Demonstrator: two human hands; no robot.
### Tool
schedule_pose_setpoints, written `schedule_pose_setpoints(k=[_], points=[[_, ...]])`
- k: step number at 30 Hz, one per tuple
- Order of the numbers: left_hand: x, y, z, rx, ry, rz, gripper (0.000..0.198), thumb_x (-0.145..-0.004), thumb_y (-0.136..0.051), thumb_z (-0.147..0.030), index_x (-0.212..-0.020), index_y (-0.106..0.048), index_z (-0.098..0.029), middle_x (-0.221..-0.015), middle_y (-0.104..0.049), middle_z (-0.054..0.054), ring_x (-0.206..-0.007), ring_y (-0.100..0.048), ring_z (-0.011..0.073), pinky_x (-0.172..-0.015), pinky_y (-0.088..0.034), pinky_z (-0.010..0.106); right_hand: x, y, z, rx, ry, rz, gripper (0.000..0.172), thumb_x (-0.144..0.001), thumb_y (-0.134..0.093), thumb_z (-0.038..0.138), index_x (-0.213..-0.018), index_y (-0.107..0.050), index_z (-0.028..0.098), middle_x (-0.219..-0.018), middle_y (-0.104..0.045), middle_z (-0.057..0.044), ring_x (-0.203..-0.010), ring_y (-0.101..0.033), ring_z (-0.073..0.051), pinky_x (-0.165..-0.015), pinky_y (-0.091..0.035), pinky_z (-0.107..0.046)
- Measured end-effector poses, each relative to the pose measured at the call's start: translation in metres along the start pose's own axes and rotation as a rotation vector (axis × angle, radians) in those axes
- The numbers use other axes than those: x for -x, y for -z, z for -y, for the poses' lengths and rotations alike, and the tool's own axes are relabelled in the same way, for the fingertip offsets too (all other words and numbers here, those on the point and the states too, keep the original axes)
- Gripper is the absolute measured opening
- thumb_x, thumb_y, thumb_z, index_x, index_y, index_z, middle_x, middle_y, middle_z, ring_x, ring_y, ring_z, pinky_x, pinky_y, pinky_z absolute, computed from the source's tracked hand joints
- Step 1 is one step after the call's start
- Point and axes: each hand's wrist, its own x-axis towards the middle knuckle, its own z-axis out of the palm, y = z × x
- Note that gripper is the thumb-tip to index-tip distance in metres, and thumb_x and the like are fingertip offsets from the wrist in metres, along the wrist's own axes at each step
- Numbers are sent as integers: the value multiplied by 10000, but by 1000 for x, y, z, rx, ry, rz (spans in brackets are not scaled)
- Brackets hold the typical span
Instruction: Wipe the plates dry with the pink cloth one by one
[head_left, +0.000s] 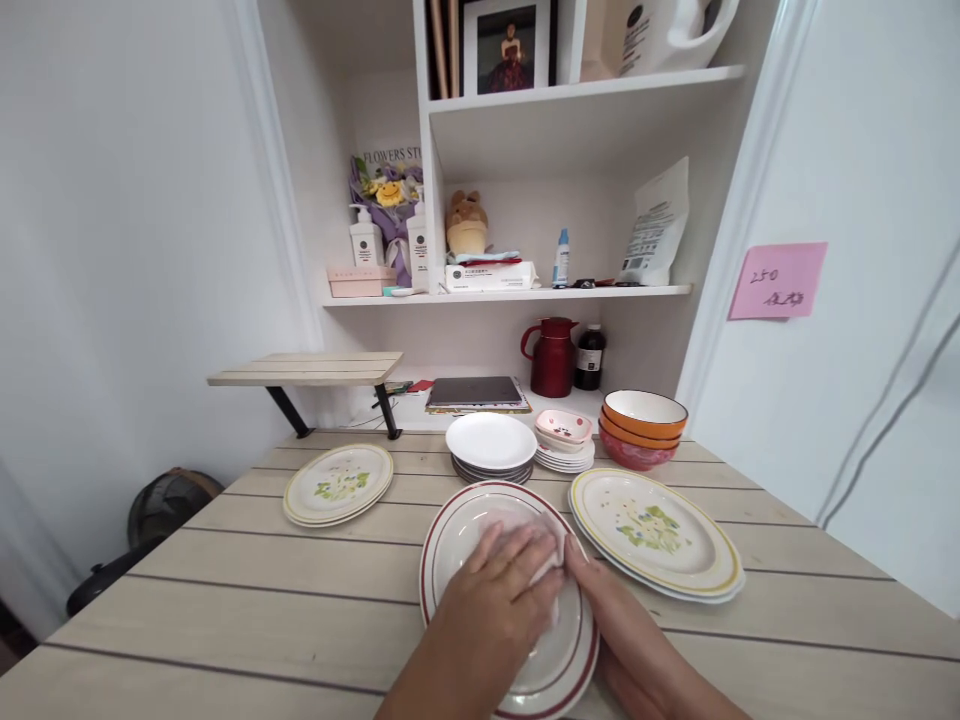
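Note:
My left hand (491, 610) lies palm down over a pale, crumpled cloth (556, 610), its fingers pressed together on it. The cloth rests on the face of a white plate with dark red rings (442, 560). My right hand (622, 620) grips the right edge of this plate, with the thumb along the rim and the other fingers low beside it, partly hidden. The plate is close to me at the table's middle. Just right of it are stacked oval plates with yellow rims and flowers (652, 525).
Flowered plates (341, 485) lie at the left. Behind are white plates on darker ones (491, 440), small dishes (564, 428) and stacked orange and red bowls (643, 415). A raised wooden stand (307, 370) is back left. A laptop (476, 391) and red jug (553, 355) sit under the shelves.

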Motion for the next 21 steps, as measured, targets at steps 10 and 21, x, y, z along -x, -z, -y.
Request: schedule_pose_setpoints(k=[10, 21], points=[[10, -6, 25, -146, 394, -75, 393, -898, -487, -236, -1290, -505, -199, -1457, -425, 93, -1329, -409, 234, -1084, -387, 477, -6, 0, -2, -71, -4, -38, 610, -786, -666, 441, -1344, -488, 270, -1278, -614, -75, -1148, -588, -264, -1003, -452, -426], [3, -19, -6, -83, 4, -142, 353, -889, -468, -162, -1236, -534, -157, -1372, -524, 108, -1290, -459, 217, -1048, -447, 401, -23, 19, 2, -174, 62, -90, 629, -808, -589, 540, -1302, -523, 155, -1218, -651, -114, -1127, -601, -270, -975, -474, -420]])
